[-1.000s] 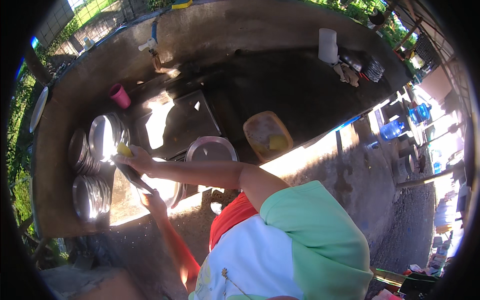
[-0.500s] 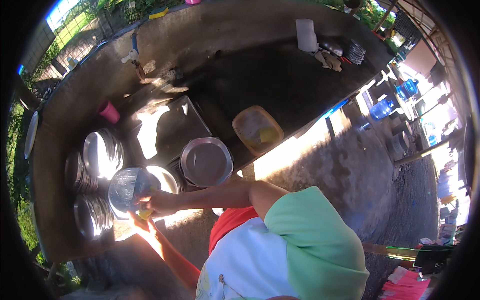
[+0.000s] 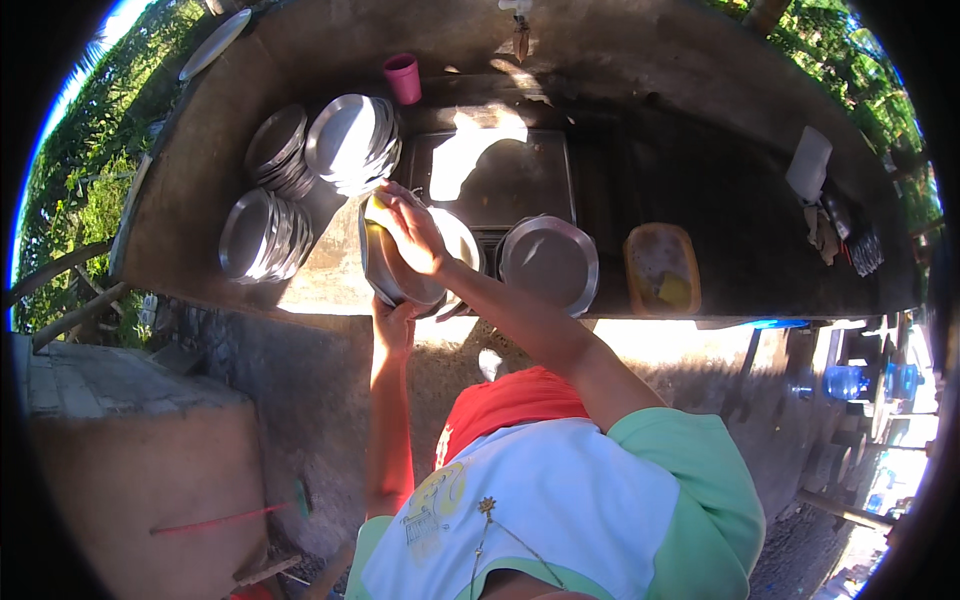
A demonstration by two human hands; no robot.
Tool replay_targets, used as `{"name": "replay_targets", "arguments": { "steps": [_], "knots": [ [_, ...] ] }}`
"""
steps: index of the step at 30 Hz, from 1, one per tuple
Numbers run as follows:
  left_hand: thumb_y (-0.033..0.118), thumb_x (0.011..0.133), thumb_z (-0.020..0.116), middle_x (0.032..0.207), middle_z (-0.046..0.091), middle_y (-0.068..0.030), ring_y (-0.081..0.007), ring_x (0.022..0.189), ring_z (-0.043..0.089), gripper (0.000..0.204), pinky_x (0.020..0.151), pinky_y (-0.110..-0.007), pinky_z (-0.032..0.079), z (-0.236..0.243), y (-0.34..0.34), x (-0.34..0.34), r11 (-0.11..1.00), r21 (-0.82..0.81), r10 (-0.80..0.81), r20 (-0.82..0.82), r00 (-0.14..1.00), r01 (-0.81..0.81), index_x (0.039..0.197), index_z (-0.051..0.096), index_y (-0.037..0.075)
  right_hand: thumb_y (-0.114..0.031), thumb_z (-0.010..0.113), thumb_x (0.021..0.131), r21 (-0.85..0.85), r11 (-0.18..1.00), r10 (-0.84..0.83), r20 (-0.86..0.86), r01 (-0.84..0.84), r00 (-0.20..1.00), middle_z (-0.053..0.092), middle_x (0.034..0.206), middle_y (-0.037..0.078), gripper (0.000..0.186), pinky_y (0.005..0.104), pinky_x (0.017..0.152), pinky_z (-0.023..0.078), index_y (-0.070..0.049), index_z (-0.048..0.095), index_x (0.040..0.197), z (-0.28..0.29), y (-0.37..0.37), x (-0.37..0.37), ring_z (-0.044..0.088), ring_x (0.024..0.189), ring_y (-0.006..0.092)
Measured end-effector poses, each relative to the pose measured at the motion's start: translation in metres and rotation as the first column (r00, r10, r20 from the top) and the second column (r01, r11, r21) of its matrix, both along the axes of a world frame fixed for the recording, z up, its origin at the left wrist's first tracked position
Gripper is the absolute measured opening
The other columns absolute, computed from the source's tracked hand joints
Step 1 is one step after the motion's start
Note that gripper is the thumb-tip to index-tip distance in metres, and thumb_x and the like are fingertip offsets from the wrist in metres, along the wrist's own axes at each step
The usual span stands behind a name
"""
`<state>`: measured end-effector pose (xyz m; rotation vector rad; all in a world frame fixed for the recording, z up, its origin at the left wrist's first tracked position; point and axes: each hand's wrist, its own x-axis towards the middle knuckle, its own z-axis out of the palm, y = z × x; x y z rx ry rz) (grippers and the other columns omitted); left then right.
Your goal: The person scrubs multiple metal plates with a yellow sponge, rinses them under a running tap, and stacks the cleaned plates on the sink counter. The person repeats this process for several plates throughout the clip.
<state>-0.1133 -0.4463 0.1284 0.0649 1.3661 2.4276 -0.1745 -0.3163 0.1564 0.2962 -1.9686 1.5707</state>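
A round metal plate (image 3: 402,282) is tilted up over the counter's front edge. My left hand (image 3: 393,322) grips its near rim from below, fingers partly hidden behind it. Across the plate's face lies my right hand (image 3: 412,230), closed over a yellow sponge (image 3: 375,211) near the far left rim. Another bright metal plate (image 3: 458,245) shows just behind and right of the held one. Further right sits a metal basin or stack of plates (image 3: 548,265). Three stacks of metal plates stand to the left: a front one (image 3: 246,235), a back one (image 3: 277,140) and a sunlit one (image 3: 343,138).
At the back stands a pink cup (image 3: 403,82), with a tap (image 3: 519,38) right of it. An orange-rimmed tub (image 3: 692,300) holds a yellow piece. A white container (image 3: 808,165) and several forks (image 3: 866,256) lie far right. A low wall (image 3: 120,420) rises at left.
The view has swung left, so the counter appears further right. The plate has been tilted, showing a different side, and my right hand with the sponge has moved toward its far edge.
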Motion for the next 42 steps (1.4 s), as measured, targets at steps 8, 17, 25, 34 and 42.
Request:
{"name": "replay_targets", "arguments": {
  "steps": [8, 17, 25, 34, 42],
  "knots": [
    [-0.005, 0.068, 0.050, 0.072, 0.057, -0.0079, -0.0158, 0.073, 0.055, 0.011, 0.079, -0.031, 0.046, -0.015, -0.036, -0.022, 0.992, 0.026, 0.115, 0.173, 0.978, -0.121, 0.060, 0.054, 0.000, -0.013, 0.050, 0.088, 0.130, 0.976, -0.199, 0.221, 0.174, 0.955, 0.026, 0.139, 0.020, 0.044, 0.0413, 0.106, 0.025, -0.004, 0.038, 0.130, -0.002, -0.026, 0.027, 0.023, 0.131, 0.0346],
    [-0.011, 0.059, 0.045, 0.091, 0.057, -0.0070, -0.0197, 0.081, 0.058, 0.045, 0.081, -0.033, 0.049, 0.023, -0.039, -0.008, 0.978, 0.070, 0.197, 0.012, 0.980, -0.197, 0.103, 0.051, -0.004, -0.012, 0.043, 0.090, -0.038, 0.966, -0.225, 0.370, 0.257, 0.901, 0.053, 0.098, 0.016, 0.029, 0.0398, 0.076, 0.044, -0.003, 0.048, 0.117, -0.073, 0.001, 0.013, 0.054, 0.087, 0.0280],
    [-0.010, 0.070, 0.047, 0.114, 0.058, -0.0097, -0.0275, 0.108, 0.053, 0.043, 0.092, -0.038, 0.039, 0.052, 0.048, 0.015, 0.620, -0.726, -0.557, -0.674, 0.485, -0.297, 0.106, 0.062, 0.008, -0.020, 0.059, 0.085, -0.963, 0.249, 0.533, 0.222, 0.099, 0.816, 0.059, 0.082, 0.007, 0.024, 0.0318, 0.061, 0.050, -0.003, 0.053, 0.101, -0.011, 0.166, 0.069, 0.060, 0.068, 0.0177],
    [0.003, 0.073, 0.054, 0.128, 0.046, -0.0001, -0.0281, 0.121, 0.041, 0.049, 0.102, -0.056, 0.022, -0.066, 0.153, 0.049, 0.449, -0.807, -0.831, -0.535, 0.154, -0.383, 0.115, 0.055, 0.027, -0.003, 0.065, 0.067, -0.114, 0.855, -0.283, 0.715, 0.505, 0.640, 0.061, 0.101, 0.011, 0.044, 0.0307, 0.081, 0.046, -0.001, 0.054, 0.110, -0.100, 0.271, 0.176, 0.060, 0.089, 0.0214],
    [0.003, 0.070, 0.054, 0.146, 0.016, -0.0110, -0.0360, 0.135, 0.005, 0.069, 0.102, -0.063, 0.008, -0.037, 0.155, 0.039, -0.007, -0.960, -0.992, -0.028, 0.122, -0.281, 0.134, 0.035, 0.021, -0.011, 0.061, 0.073, 0.579, 0.656, -0.754, 0.529, 0.485, 0.388, 0.053, 0.101, 0.013, 0.032, 0.0420, 0.079, 0.046, -0.011, 0.055, 0.104, -0.119, 0.253, 0.180, 0.055, 0.095, 0.0328]
  ]
}}
